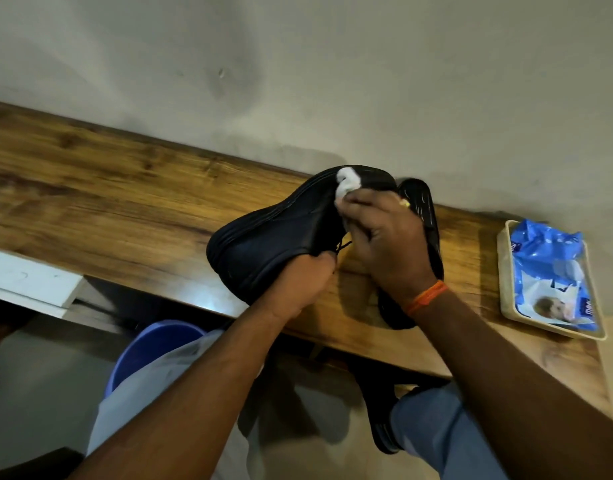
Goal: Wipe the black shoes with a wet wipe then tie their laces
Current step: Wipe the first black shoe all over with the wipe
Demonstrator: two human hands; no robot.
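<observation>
My left hand (307, 280) grips a black shoe (267, 244) from below and holds it tilted above the wooden table (107, 188). My right hand (384, 237) pinches a crumpled white wet wipe (346, 185) and presses it against the shoe's upper near the heel. A loose lace end (343, 244) hangs between my hands. The second black shoe (424, 216) lies on the table behind my right hand, largely hidden by it.
A beige tray (506, 271) with a blue wet-wipe pack (547, 268) sits at the table's right end. The wall runs close behind the table. A blue bucket (149, 351) stands on the floor below, by my knees. A white board (28, 282) lies at left.
</observation>
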